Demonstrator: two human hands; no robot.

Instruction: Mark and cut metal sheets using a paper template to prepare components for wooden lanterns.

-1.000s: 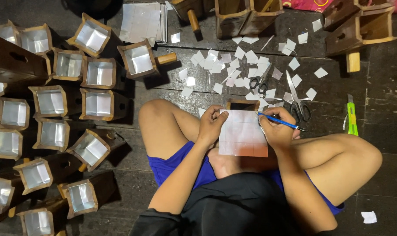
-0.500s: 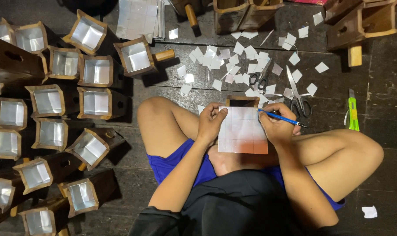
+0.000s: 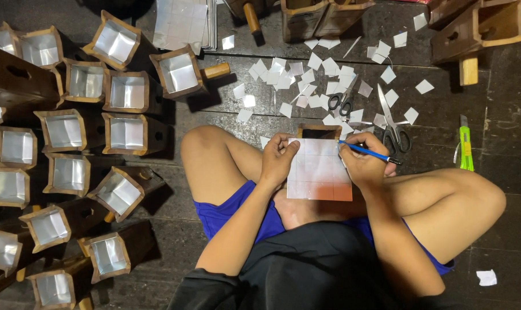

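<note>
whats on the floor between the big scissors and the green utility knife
Nothing: in the head view, only bare dark floor lies between the big scissors and the green utility knife.

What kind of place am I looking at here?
Probably a small craft workshop on a dark wooden floor: rows of wooden boxes lined with shiny sheet, cut paper squares scattered about, and scissors lying close by.

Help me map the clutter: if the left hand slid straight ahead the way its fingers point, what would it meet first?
Probably the small wooden box just beyond the left hand and sheet; depth is unclear.
</note>
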